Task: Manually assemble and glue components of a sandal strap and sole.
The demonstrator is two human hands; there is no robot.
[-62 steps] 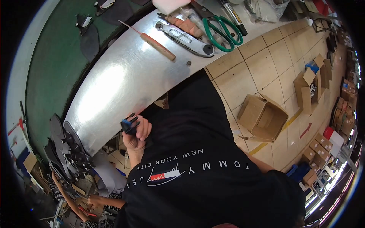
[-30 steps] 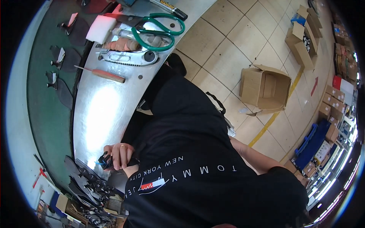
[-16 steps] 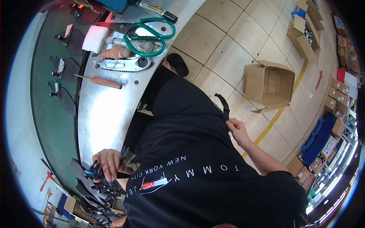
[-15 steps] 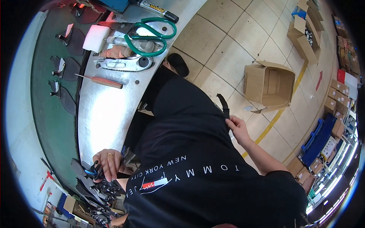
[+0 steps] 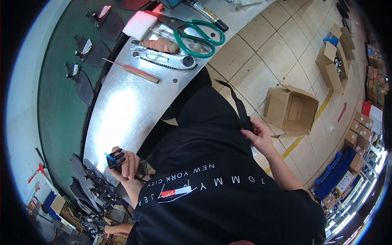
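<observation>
My left hand, beside the lower end of the metal tabletop, has its fingers closed around a small black plastic piece with a bright blue part. What exactly the piece is cannot be made out. On the other side of my body, my right hand pinches a black strap near my hip. The strap's free end points away past my thigh. Part of the strap is hidden by the fingers and the dark clothing.
On the tabletop lie green-handled scissors, a box cutter, an awl, a marker and a white block. Dark shaped pieces rest on a green belt. An open carton stands on the floor. Another person's arm shows lower left.
My left hand has turned, bringing the black piece with its blue part into fuller view. A longer stretch of strap now extends from my right hand. The whole view has shifted.
</observation>
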